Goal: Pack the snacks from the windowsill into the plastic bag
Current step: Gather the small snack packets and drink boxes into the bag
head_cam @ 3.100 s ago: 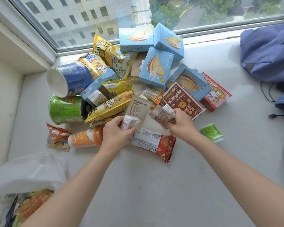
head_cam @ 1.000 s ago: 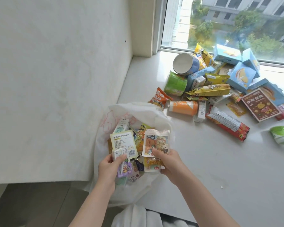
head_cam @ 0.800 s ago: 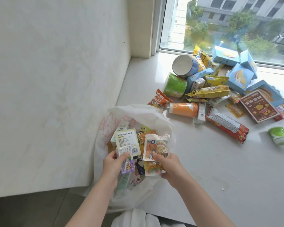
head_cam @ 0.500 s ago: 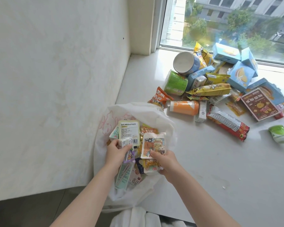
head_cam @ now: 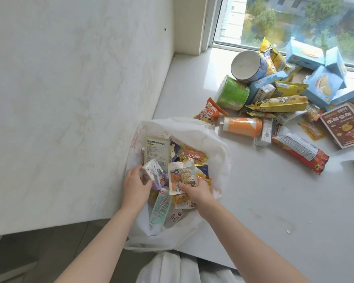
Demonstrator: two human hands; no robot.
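Observation:
A white plastic bag (head_cam: 217, 152) gapes open at the near left edge of the windowsill (head_cam: 274, 201), holding several snack packets. Inside its mouth my left hand (head_cam: 136, 187) grips a small white carton (head_cam: 149, 170) together with a pale green tea packet (head_cam: 156, 151). My right hand (head_cam: 196, 192) pinches a cartoon-printed pouch (head_cam: 183, 177) by its lower edge, low over the bag's contents. More snacks lie heaped further back on the sill: an orange bottle (head_cam: 241, 129), a red cracker pack (head_cam: 300, 151), a green tub (head_cam: 232, 92).
A blue-and-white tub (head_cam: 248, 65), light blue boxes (head_cam: 323, 84), yellow bags (head_cam: 278, 103) and a brown box (head_cam: 344, 124) crowd the pile by the window. A white wall (head_cam: 70, 99) stands close on the left. The floor (head_cam: 29, 252) lies below the sill's near edge.
Both hands carried their packets from the pile over to the bag and have since sunk lower into its mouth. The view tilted further down.

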